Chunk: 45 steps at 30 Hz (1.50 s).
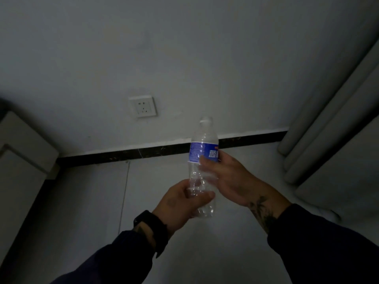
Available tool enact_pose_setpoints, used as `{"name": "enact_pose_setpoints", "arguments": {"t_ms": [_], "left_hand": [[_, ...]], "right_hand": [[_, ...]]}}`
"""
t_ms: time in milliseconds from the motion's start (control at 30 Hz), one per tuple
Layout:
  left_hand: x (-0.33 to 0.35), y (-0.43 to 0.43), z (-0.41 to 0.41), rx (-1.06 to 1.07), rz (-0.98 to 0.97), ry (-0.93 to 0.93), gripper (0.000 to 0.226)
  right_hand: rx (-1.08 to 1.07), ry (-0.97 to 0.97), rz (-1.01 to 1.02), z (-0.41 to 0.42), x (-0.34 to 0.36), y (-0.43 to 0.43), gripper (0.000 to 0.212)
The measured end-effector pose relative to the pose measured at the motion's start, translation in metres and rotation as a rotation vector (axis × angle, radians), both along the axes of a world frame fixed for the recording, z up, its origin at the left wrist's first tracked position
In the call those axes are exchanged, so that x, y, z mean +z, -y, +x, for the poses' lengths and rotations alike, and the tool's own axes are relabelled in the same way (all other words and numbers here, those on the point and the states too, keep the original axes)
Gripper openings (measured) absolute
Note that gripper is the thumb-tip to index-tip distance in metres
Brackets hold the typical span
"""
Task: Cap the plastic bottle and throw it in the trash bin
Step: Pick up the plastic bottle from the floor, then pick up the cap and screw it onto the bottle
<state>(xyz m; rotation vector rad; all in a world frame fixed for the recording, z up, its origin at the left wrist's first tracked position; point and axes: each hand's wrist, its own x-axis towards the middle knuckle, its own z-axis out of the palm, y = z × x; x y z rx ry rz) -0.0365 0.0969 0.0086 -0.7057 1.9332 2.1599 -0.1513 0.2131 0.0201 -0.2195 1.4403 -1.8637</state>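
Observation:
A clear, empty plastic bottle [203, 152] with a blue label stands upright in the middle of the view, in front of the wall. Its neck at the top looks open; no cap shows on it. My left hand [180, 203] grips the bottle's lower part from the left, thumb across the front. My right hand [229, 179] holds the bottle at the label from the right, fingers wrapped round the back. No cap and no trash bin are in sight. The room is dim.
A white wall socket [143, 106] sits on the wall above a dark skirting strip [123, 155]. A pale cabinet [22, 152] stands at the left. Grey curtain folds [332, 111] hang at the right. The pale floor lies below.

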Motion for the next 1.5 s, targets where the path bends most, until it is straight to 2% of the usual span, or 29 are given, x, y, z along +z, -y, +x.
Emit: {"name": "enact_pose_setpoints", "arguments": {"t_ms": [233, 333, 433, 600, 700, 833, 1033, 1133, 1167, 1233, 1267, 1333, 1500], "left_hand": [[0.002, -0.009, 0.013, 0.025, 0.011, -0.061, 0.024], [-0.003, -0.006, 0.018, 0.037, -0.033, -0.063, 0.032], [-0.005, -0.006, 0.019, 0.052, -0.051, -0.102, 0.032], [-0.015, -0.01, 0.018, 0.133, -0.088, -0.12, 0.035], [-0.017, -0.012, 0.021, 0.174, -0.038, -0.119, 0.035], [-0.023, -0.012, 0.022, 0.201, -0.025, -0.106, 0.033], [-0.027, -0.009, 0.02, 0.07, -0.068, -0.001, 0.028], [-0.03, 0.004, 0.015, -0.011, -0.147, 0.056, 0.019], [-0.032, 0.012, 0.013, -0.015, -0.183, 0.075, 0.024], [-0.042, 0.039, 0.005, -0.005, -0.356, 0.117, 0.061], [-0.047, 0.053, 0.001, -0.014, -0.477, 0.149, 0.071], [-0.058, 0.079, -0.005, -0.057, -0.68, 0.235, 0.067], [-0.098, 0.103, -0.019, -0.288, -0.92, 0.458, 0.063]], "right_hand": [[-0.042, 0.072, -0.113, 0.007, 0.009, -0.008, 0.058], [-0.061, 0.086, -0.122, 0.013, 0.005, -0.005, 0.059], [-0.064, 0.038, -0.054, 0.022, 0.004, 0.001, 0.043], [-0.255, -0.062, 0.061, 0.03, -0.008, 0.012, 0.011], [-0.301, -0.118, 0.121, 0.033, -0.017, 0.016, 0.014], [-0.329, -0.089, 0.133, 0.035, -0.026, 0.02, 0.016], [-0.313, -0.098, 0.175, 0.028, -0.038, 0.017, 0.024], [-0.295, -0.09, 0.177, 0.02, -0.047, 0.007, 0.02], [-0.276, -0.098, 0.196, 0.017, -0.05, 0.002, 0.019], [-0.235, -0.123, 0.247, 0.01, -0.06, -0.012, 0.013], [-0.221, -0.134, 0.271, 0.007, -0.066, -0.02, 0.01], [-0.196, -0.162, 0.315, 0.002, -0.077, -0.037, 0.013], [-0.167, -0.219, 0.425, -0.001, -0.103, -0.06, 0.009]]}}
